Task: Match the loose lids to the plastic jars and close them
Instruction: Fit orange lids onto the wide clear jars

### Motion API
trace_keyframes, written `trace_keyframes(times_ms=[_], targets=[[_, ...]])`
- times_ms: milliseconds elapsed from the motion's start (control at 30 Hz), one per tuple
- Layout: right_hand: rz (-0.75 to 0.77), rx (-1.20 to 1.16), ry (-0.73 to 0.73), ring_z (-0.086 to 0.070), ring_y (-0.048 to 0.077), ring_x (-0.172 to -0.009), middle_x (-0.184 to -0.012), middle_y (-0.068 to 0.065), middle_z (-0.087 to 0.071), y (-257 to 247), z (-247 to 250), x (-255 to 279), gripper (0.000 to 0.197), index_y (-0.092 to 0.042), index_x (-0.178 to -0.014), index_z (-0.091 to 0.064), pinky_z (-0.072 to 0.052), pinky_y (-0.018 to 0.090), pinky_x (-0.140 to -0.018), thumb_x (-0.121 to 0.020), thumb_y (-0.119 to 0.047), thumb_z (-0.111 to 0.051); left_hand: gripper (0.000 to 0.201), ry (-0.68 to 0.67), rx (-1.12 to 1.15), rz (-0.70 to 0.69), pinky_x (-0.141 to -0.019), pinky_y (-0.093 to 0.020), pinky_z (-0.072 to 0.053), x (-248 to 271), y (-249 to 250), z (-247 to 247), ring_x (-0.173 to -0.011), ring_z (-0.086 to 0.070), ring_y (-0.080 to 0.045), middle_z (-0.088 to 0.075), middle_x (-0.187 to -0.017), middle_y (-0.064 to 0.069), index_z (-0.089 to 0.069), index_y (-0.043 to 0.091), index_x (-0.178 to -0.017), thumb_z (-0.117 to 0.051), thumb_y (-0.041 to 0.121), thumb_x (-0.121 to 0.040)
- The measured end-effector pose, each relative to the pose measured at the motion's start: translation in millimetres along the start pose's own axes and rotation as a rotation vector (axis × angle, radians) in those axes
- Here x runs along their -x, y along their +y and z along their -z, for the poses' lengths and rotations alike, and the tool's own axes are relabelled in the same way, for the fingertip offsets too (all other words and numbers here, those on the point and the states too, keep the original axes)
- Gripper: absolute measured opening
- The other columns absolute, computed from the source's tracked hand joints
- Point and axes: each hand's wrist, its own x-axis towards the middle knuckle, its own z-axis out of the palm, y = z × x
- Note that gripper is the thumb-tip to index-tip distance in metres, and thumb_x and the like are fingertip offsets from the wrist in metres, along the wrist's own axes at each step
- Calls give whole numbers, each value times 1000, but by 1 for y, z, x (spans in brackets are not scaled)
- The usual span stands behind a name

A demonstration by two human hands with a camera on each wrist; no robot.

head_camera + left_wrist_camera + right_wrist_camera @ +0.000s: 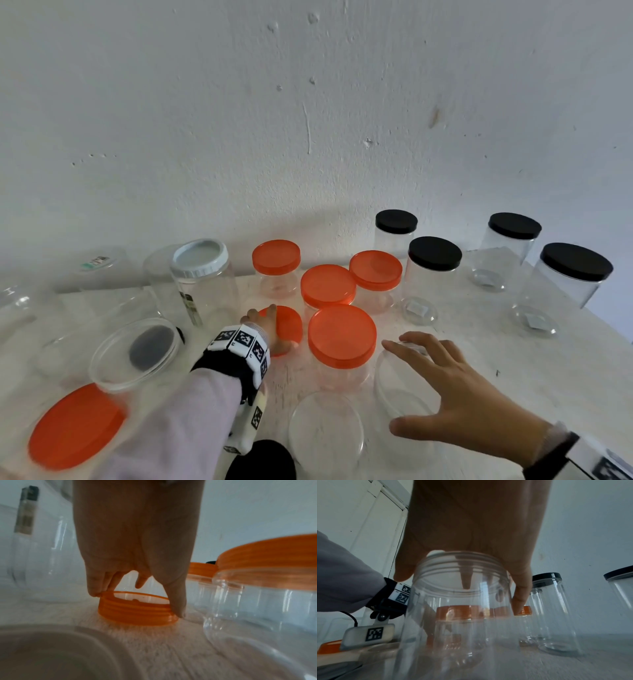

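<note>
orange lid (137,608) is lying rim-up on the bench (479,359) near its middle, just left of a closed orange-lidded jar (342,339). the left hand (270,327) is reaching down over it, and its fingers (177,601) are curling around the lid's threaded rim, thumb on one side and the others on the opposite side, pinching it while it is touching the bench. the right hand (459,394) is hovering over an open clear jar (460,608) standing toward the near edge; its fingers (521,599) are spreading apart and straight around the jar's threaded mouth, and whether they are touching it cannot be told. three more orange-lidded jars (328,286) are grouping behind, toward the wall. four black-lidded jars (434,255) are standing toward the far right corner. a white-lidded jar (200,258) is standing at the far left, beside open clear jars. a large orange lid (75,428) is lying at the near left corner.
</note>
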Motion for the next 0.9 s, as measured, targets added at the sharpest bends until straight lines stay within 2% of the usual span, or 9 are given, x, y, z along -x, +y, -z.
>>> trace_keyframes(times_ms=[133,267,400,500,567,633,733,800,900], targets=[[26,-20,-33,-1,-6,-122,-128,-40,3,-1,6,2,91,-73,-123,6,-24,27,-111,-55,-91,-52,97,42,213,32,-103,-40,-34,12,-6,4,-131,-36,-31,-31,-140,-14,-17,17,-146,-62,63,-75],[44,-38,-74,-1,1,-129,-139,-35,4,-2,11,3,98,-67,-129,8,-25,32,-113,-58,-79,-59,108,60,314,-3,-102,-40,-38,35,-15,9,-129,-38,-30,-32,-140,-14,-18,9,-145,-64,70,-68],[52,-58,-97,-5,6,-134,-141,-31,0,-3,16,8,103,-57,-141,0,-27,30,-112,-65,-63,-69,98,122,446,-85,-101,-37,-40,68,-31,12,-122,-44,-26,-37,-135,-12,-29,13,-140,-71,62,-68],[87,-59,-127,-14,1,-130,-137,-32,-8,-11,22,12,98,-60,-135,-6,-29,23,-109,-59,-66,-69,88,188,537,-166,-93,-30,-40,96,-48,14,-116,-47,-22,-42,-131,-8,-36,16,-134,-72,61,-68],[123,-64,-159,-16,-3,-129,-134,-37,-10,-24,25,15,93,-65,-128,-9,-29,22,-109,-54,-71,-65,86,241,616,-221,-95,-34,-45,114,-61,17,-113,-51,-19,-48,-128,-5,-41,18,-131,-73,64,-65],[167,-68,-163,-16,-8,-128,-130,-44,-7,-40,26,14,87,-69,-123,-13,-29,20,-107,-53,-73,-64,92,267,675,-268,-91,-35,-48,131,-73,20,-109,-54,-16,-52,-124,0,-44,21,-127,-69,75,-57],[256,-92,-107,-14,-17,-126,-126,-50,-6,-66,28,8,83,-70,-124,-17,-27,16,-103,-55,-72,-65,103,308,707,-302,-79,-17,-43,153,-88,24,-108,-52,-9,-49,-121,9,-38,27,-129,-58,88,-49],[316,-103,-50,-16,-19,-124,-127,-48,-12,-86,26,-3,84,-69,-126,-18,-28,14,-99,-56,-73,-65,105,350,731,-308,-81,-11,-40,165,-98,26,-108,-51,-3,-47,-120,15,-36,25,-133,-56,87,-52],[365,-92,67,-21,-6,-124,-135,-33,-16,-114,17,-29,93,-59,-137,-18,-26,19,-99,-60,-70,-68,105,390,750,-327,-68,2,-38,179,-114,28,-89,-43,22,-36,-103,38,-32,27,-139,-55,80,-51]])
